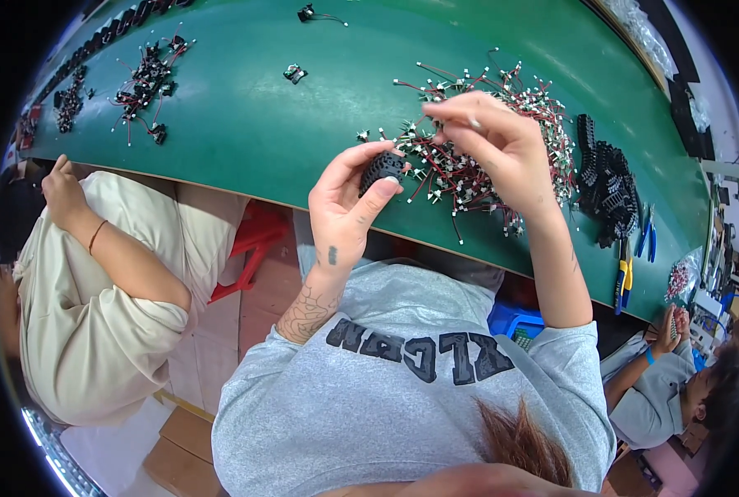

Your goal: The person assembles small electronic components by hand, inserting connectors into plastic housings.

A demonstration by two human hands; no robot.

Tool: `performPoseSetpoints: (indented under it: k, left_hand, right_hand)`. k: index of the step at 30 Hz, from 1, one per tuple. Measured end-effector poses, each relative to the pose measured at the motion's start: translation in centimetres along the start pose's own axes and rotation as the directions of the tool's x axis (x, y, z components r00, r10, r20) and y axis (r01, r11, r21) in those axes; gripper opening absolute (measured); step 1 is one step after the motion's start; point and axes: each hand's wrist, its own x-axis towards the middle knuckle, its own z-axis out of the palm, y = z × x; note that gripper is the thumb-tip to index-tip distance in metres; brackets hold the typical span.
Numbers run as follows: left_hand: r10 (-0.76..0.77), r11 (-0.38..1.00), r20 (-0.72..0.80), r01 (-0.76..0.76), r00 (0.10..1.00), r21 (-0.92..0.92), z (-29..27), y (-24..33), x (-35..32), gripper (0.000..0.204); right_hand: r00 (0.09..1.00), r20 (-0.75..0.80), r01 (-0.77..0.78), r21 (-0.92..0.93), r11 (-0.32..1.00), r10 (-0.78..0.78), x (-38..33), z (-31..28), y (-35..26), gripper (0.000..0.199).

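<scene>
While the black ridged piece [381, 171] sits at the near edge of the table, raised above the surface, the left hand [344, 195] has it between the thumb and bent fingers, closed around it, with the ridged face partly exposed. Right hand [502, 147] is just beside, over the left part of a wide pile of wired parts [469, 170]; its fingers bend in toward the thumb, and blur leaves it unclear whether anything is pinched there. Pile: small dark bodies, red and black leads, white connectors, loosely tangled. Right of the pile lie black segmented strips [613, 186], heaped; nearer the edge, blue-handled pliers [649, 236] and a yellow-and-blue-handled tool [624, 277]. Left of the pile and well apart: a single small part [295, 74], then a wired cluster [147, 87]. All rest on the green table [245, 91]. Below the edge at the right, a blue basket [518, 319]; at the left, a red stool [257, 240] beside a co-worker in cream clothing [108, 315]. Far right, a second co-worker [655, 398] holds both hands close together near a clear bag [682, 277].
</scene>
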Motion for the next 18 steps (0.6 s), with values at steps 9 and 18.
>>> performPoseSetpoints:
  k: [9, 18]
  left_hand:
    - [-0.003, 0.994, 0.021, 0.001, 1.000, 0.110, 0.1, 0.0, -0.3, 0.039]
    - [0.025, 0.989, 0.090, -0.038, 0.996, 0.146, 0.0, 0.1, -0.3, 0.039]
  right_hand:
    - [0.995, 0.021, -0.095, 0.255, 0.962, 0.092, -2.2, 0.9, -1.4, 0.016]
    - [0.994, 0.006, -0.099, 0.484, 0.870, 0.110, -2.8, 0.8, -0.5, 0.016]
